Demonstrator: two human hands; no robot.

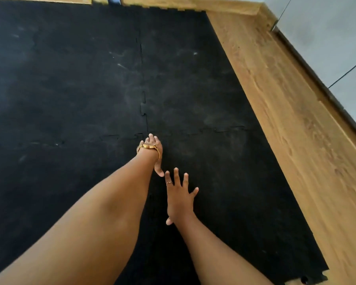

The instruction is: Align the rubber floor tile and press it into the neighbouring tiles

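Black rubber floor tiles with jigsaw edges cover the floor. The near right tile (pixel 234 192) lies under both hands and meets the far right tile (pixel 183 75) along a toothed seam (pixel 224 129). A second seam (pixel 143 103) runs away from me between the far tiles. My left hand (pixel 152 151), with a gold watch on its wrist, presses flat near the corner where the seams cross. My right hand (pixel 180 196), wearing a ring, lies flat with fingers spread on the near right tile, just behind the left hand. Neither hand holds anything.
Wooden flooring (pixel 286 120) borders the tiles on the right and along the far edge. A grey wall with a dark skirting strip (pixel 325 93) stands further right. The near right tile's toothed corner (pixel 308 278) is at the bottom right.
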